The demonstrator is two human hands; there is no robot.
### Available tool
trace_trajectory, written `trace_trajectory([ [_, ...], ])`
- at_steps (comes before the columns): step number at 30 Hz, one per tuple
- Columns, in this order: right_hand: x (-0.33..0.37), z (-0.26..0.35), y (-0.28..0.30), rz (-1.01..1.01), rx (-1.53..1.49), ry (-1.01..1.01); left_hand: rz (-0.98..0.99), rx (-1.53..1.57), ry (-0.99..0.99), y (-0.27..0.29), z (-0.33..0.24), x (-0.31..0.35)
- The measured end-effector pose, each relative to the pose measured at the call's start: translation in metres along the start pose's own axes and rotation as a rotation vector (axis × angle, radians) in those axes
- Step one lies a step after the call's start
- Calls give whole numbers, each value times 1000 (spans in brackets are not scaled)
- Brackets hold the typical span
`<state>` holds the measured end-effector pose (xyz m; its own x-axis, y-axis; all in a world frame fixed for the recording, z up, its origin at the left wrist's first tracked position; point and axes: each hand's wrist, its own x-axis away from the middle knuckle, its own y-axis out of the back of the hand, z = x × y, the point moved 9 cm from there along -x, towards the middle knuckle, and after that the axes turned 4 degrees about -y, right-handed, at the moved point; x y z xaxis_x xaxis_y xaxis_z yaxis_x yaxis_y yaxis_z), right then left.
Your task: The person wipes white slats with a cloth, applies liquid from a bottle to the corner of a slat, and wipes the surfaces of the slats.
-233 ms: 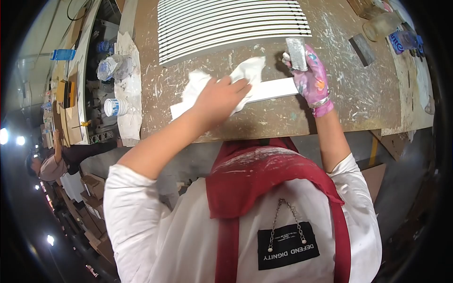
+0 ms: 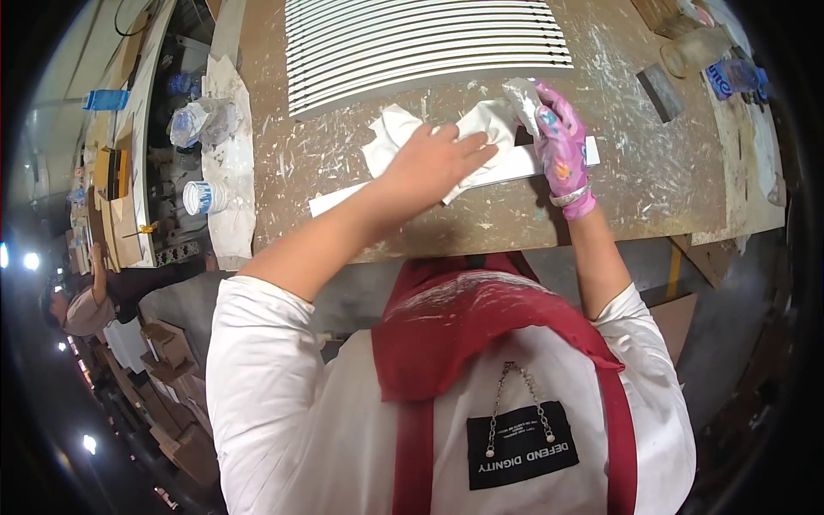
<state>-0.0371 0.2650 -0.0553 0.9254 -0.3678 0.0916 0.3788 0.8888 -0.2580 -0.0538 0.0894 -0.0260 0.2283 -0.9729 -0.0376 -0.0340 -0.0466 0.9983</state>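
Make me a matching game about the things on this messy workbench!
Things:
1. long flat white strip
2. crumpled white cloth
3. stack of white slats
4. right hand

Descriptions:
A. wears a pink patterned glove
B. lies at the bench's far edge
C. pressed under the bare left hand
D. lies lengthwise under both hands

Pairs: 1-D, 2-C, 3-B, 4-A

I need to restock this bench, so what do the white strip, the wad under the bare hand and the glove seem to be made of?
White strip: probably painted or primed wood or board; flat, matte, straight-edged.
Wad: apparently soft cloth or paper; crumpled and folded under the left hand.
Glove on the right hand: likely thin rubber or coated fabric; pink, patterned, paint-smeared.
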Motion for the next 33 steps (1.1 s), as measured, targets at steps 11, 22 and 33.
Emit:
trace_trajectory([
  [11, 11, 4, 43, -162, 142, 121, -201, 77, 310, 52, 34, 61],
  [22, -16, 27, 101, -318, 114, 162, -33, 261, 376, -7, 40, 52],
  [33, 28, 43, 199, -504, -170, 57, -189, 80, 337, 35, 35, 34],
])
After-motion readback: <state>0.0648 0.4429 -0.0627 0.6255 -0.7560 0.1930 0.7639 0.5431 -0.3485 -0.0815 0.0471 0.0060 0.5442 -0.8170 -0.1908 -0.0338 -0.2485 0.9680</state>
